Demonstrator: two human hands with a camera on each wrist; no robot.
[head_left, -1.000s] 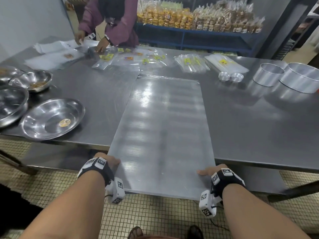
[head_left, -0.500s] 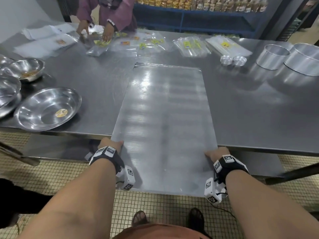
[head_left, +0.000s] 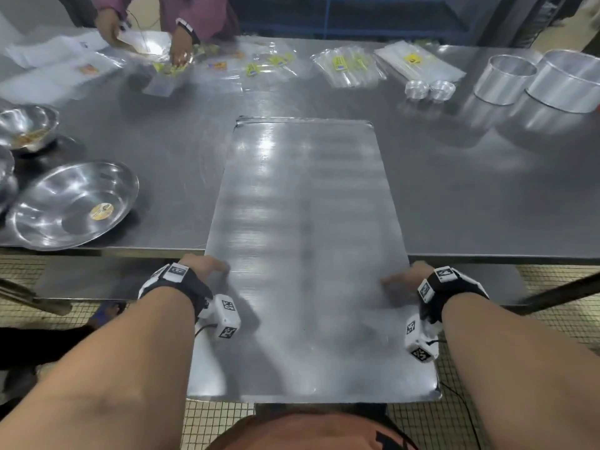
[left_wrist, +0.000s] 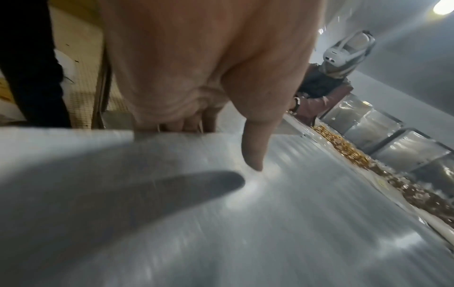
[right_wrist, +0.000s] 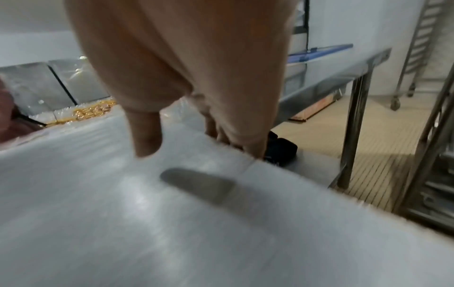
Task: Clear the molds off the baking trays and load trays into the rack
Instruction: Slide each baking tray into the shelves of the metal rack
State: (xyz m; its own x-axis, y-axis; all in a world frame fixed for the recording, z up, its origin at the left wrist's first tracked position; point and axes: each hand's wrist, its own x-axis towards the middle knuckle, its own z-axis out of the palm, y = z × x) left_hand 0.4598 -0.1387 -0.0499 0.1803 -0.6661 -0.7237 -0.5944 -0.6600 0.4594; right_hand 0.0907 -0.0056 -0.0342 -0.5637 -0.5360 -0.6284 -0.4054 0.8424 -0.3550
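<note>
A long bare metal baking tray [head_left: 305, 222] lies across the steel table's [head_left: 487, 196] front edge, its near half hanging over the floor. My left hand [head_left: 207, 266] grips its left long edge, thumb on top [left_wrist: 255, 151], fingers curled under. My right hand [head_left: 406, 276] grips the right long edge the same way, thumb on top [right_wrist: 147, 136]. Two small fluted molds [head_left: 428, 89] and two large round ring molds [head_left: 532, 79] stand on the table at the far right. A tall tray rack [right_wrist: 434, 155] shows at the right in the right wrist view.
Steel bowls [head_left: 71, 206] sit at the table's left. Clear plastic bags [head_left: 347, 64] with yellow labels lie along the far side, where another person's hands [head_left: 180, 50] work. Tiled floor lies below the tray's overhang.
The tray has slid toward me, further off the table's front edge. Both hands have shifted forward along its long edges and keep their grip.
</note>
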